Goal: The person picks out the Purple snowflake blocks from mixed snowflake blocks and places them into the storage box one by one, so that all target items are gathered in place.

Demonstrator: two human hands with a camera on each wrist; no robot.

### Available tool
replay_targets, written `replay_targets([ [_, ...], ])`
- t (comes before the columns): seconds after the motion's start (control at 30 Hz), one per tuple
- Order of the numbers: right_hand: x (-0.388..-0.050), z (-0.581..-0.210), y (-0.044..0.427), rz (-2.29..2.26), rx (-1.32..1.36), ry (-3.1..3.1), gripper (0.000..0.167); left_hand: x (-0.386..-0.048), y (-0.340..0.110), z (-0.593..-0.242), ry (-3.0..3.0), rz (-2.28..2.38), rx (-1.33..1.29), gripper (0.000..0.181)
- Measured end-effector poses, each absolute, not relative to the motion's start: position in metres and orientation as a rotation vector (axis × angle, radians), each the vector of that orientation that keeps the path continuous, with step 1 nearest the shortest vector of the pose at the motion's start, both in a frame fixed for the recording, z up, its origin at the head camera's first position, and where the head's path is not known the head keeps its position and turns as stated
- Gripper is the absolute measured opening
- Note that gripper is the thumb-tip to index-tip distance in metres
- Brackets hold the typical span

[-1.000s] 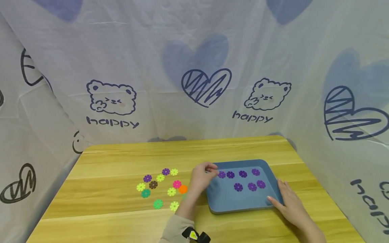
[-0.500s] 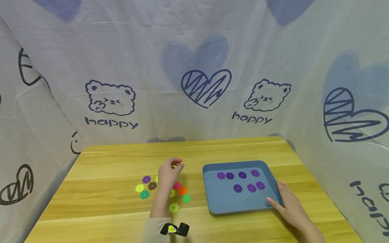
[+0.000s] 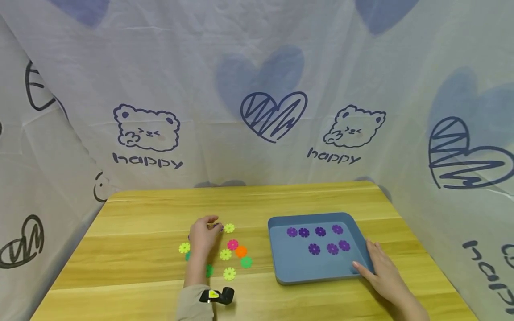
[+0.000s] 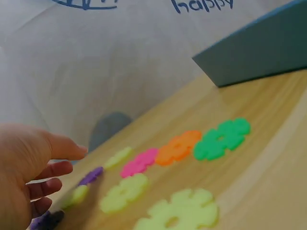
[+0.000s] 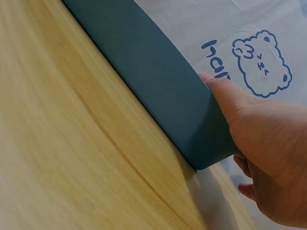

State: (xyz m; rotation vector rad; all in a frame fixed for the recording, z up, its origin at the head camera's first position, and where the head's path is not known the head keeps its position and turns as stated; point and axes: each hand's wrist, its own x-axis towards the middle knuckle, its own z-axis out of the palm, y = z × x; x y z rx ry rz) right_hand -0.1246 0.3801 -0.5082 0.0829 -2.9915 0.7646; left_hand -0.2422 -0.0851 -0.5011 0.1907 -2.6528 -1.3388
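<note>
In the head view, my left hand [image 3: 203, 236] hovers over flat, notched flower-shaped plastic discs on the table. Its fingertips are close to a purple disc [image 3: 218, 227]. The left wrist view shows loosely bent fingers, thumb and index apart, and that purple disc [image 4: 91, 176] lying beyond them on the wood. My right hand [image 3: 384, 271] holds the blue-grey tray [image 3: 297, 272] at its near right corner, thumb over the rim and fingers along the outer right wall. Several purple discs [image 3: 314, 248] lie in two loose rows inside the tray.
Around my left hand lie yellow [image 3: 229, 273], pink [image 3: 232, 244], orange [image 3: 241, 252] and green [image 3: 246, 262] discs; my arm partly covers others. The wooden table [image 3: 132, 267] meets a printed white curtain [image 3: 201, 89] behind and at both sides.
My left hand has travelled left from the tray's left edge to the loose discs and come down near a purple one. My right hand stays on the tray.
</note>
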Motion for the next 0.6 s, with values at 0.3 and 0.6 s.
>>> replay_targets([
  [0.3,-0.123,-0.509,0.378,0.77,0.105,-2.975,0.089,-0.246,-0.084,-0.518,-2.793,-1.038,0.213,0.036],
  [0.6,-0.124,-0.509,0.38,0.751,0.09,-2.982,0.089,-0.248,-0.08,-0.516,-2.741,-1.07,0.18,0.031],
])
